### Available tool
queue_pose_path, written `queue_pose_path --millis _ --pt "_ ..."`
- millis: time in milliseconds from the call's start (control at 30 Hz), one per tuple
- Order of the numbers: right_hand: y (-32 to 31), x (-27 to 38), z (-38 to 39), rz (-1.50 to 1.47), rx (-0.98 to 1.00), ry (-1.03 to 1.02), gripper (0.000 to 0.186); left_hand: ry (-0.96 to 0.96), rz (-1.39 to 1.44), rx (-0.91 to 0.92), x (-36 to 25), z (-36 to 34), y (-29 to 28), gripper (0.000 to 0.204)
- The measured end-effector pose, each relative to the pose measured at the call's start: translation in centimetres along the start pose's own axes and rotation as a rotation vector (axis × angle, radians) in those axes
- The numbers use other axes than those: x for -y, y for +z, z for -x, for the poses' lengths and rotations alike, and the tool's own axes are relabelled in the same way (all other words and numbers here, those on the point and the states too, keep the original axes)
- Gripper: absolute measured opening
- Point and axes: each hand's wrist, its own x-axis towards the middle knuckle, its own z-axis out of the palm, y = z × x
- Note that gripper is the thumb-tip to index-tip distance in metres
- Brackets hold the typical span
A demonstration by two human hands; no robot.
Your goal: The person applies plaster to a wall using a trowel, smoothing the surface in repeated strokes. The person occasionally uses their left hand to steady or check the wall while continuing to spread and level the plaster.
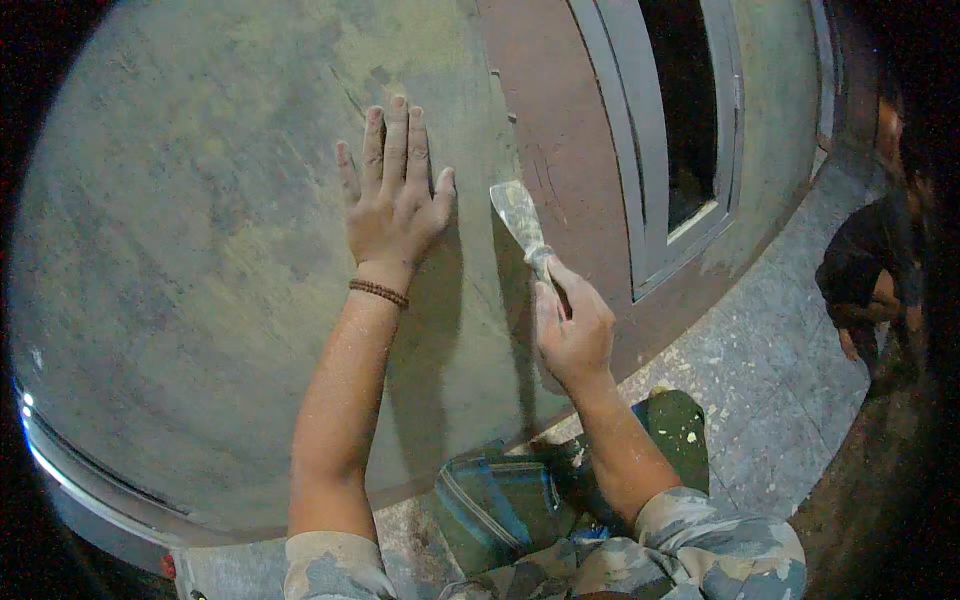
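My left hand (392,195) lies flat on a grey-green mottled wall (230,250), fingers stretched upward and thumb out to the side. A beaded bracelet (378,292) circles that wrist. To its right, my right hand (578,325) grips the handle of a putty knife (517,215). The knife's broad blade points up and left, smeared with pale residue. It is close to the border between the mottled surface and a reddish-brown painted band (565,150); whether the blade touches the wall I cannot tell. Both hands look dusty.
Right of the brown band is a grey window frame (625,150) with a dark opening. Below runs a tiled floor (760,400) spotted with pale flecks. Another person (870,260) in dark clothing is at the far right. A dark green trouser leg (680,430) shows beside my right forearm.
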Motion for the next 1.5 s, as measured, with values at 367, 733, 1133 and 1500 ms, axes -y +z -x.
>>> queue_pose_path --millis 367,733,1133,1500 --pt "-0.5 0.7 -6.8 -0.038 0.044 -0.017 0.025 -0.005 0.023 0.023 -0.1 -0.1 -0.4 0.076" --pt "-0.1 1.3 -6.6 -0.08 0.005 -0.043 0.027 -0.008 -0.004 -0.003 -0.2 -0.3 -0.4 0.075" --pt "0.1 1.2 -4.0 -0.137 -0.078 -0.138 0.028 0.003 0.022 -0.046 0.1 -0.2 -0.5 0.075" --pt "-0.5 2.6 -10.2 -0.041 0.016 -0.086 0.025 -0.016 0.059 -0.019 0.0 0.0 -0.5 0.074"
